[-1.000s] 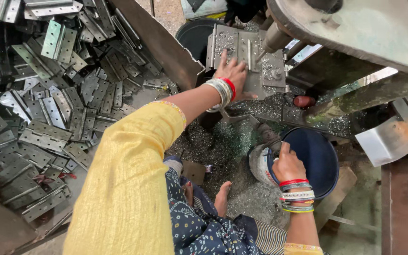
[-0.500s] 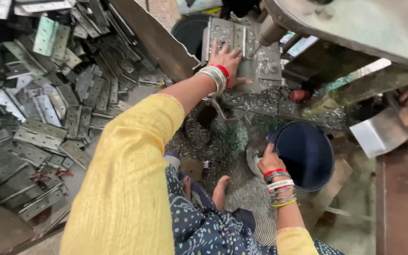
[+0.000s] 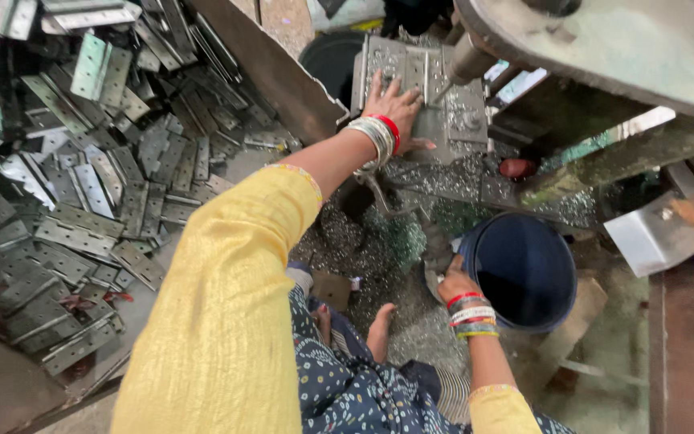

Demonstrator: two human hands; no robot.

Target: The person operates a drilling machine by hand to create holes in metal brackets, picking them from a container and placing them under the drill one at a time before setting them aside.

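My left hand lies on a grey perforated metal plate on the bed of a press, fingers spread across it, holding it down. A steel punch rod stands just right of the fingers. My right hand, with coloured bangles on the wrist, sits curled against the left rim of a dark blue bucket. Its fingers are hidden, so what it grips is unclear.
A large heap of grey hinge plates fills the left side behind a slanted metal sheet. Metal chips cover the floor by my bare foot. The press frame overhangs at top right. A black bucket stands behind the plate.
My right hand has slid from over the bucket's near rim to its left side. My left hand stays on the plate, shifted slightly.
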